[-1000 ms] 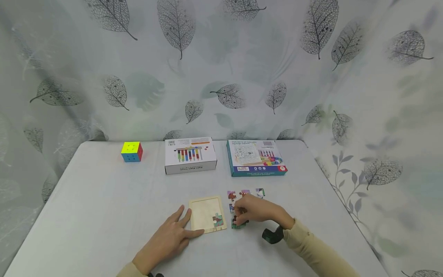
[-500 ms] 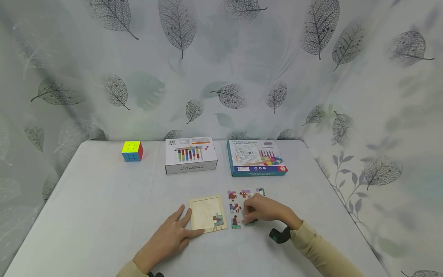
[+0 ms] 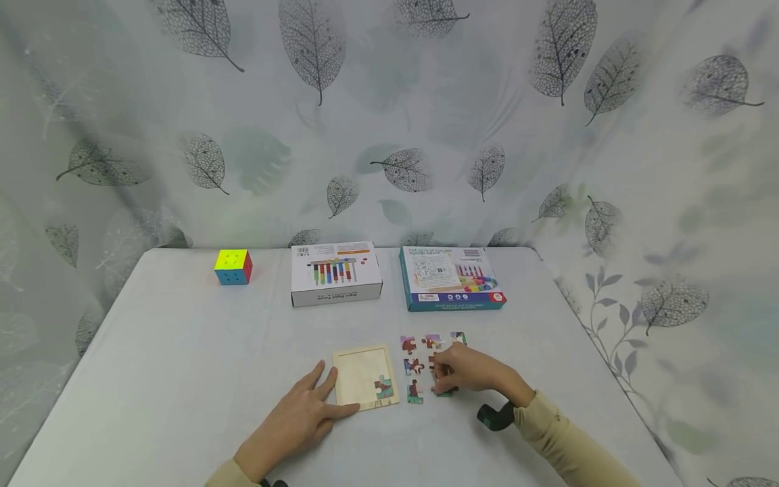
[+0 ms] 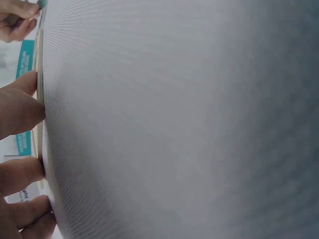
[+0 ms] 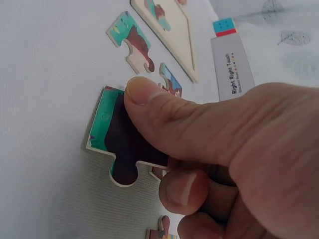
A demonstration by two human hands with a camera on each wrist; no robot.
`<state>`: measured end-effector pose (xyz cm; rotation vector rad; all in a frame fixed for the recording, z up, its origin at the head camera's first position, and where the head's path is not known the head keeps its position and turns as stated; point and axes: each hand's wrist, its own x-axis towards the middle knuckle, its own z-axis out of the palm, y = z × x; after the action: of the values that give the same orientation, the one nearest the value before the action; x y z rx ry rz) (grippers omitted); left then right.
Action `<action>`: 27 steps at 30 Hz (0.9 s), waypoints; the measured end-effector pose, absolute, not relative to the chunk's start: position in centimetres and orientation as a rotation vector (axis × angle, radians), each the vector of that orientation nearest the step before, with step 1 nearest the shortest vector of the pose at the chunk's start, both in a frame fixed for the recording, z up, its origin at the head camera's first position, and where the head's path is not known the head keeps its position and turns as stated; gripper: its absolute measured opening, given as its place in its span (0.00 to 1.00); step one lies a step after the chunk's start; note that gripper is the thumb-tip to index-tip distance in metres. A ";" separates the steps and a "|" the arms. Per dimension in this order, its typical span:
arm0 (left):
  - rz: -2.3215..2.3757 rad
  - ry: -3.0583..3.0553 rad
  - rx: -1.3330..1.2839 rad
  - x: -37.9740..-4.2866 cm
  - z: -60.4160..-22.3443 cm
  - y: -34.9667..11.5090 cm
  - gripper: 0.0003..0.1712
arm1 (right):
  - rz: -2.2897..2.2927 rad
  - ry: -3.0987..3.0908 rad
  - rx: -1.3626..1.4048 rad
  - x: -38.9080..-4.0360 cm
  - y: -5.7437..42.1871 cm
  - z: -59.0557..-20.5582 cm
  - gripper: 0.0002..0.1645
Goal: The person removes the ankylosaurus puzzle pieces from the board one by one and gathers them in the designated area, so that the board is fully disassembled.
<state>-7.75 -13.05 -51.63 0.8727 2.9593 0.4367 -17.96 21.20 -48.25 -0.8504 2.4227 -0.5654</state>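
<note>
My left hand [image 3: 301, 412] lies with spread fingers along the left and front edges of a square wooden puzzle tray [image 3: 356, 372]. One jigsaw piece [image 3: 383, 386] sits in the tray's front right corner. Right of the tray, my right hand [image 3: 471, 368] pinches a green and dark brown jigsaw piece [image 5: 112, 124], thumb on its printed face. The piece is low over the table in the right wrist view. Close by lie a green and brown piece [image 3: 415, 391] and a blue and brown piece [image 3: 414, 366]. Other pieces are partly hidden under the right hand.
More loose pieces form a row behind the hand, among them a purple-edged one [image 3: 408, 345]. At the back of the white table [image 3: 182, 365] stand a puzzle cube [image 3: 232, 267], a white box [image 3: 335, 274] and a teal-edged box [image 3: 452, 279]. A leaf-patterned curtain hangs behind.
My right hand has shifted right, uncovering the front left loose piece and the blue and brown one behind it. My left hand stays at the tray.
</note>
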 end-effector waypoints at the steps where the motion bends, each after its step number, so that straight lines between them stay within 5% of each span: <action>1: 0.435 2.958 0.870 -7.8 -51.6 -13.0 0.28 | -0.566 2.424 -0.850 -18.0 21.2 -48.3 0.10; 27: 0.441 2.993 0.899 -7.6 -51.7 -13.1 0.28 | -0.471 2.506 -0.983 -17.2 20.9 -48.8 0.08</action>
<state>-7.57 -13.14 -51.69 0.8989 2.9932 0.4414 -17.19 20.95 -48.81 -0.9835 2.5057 -0.4706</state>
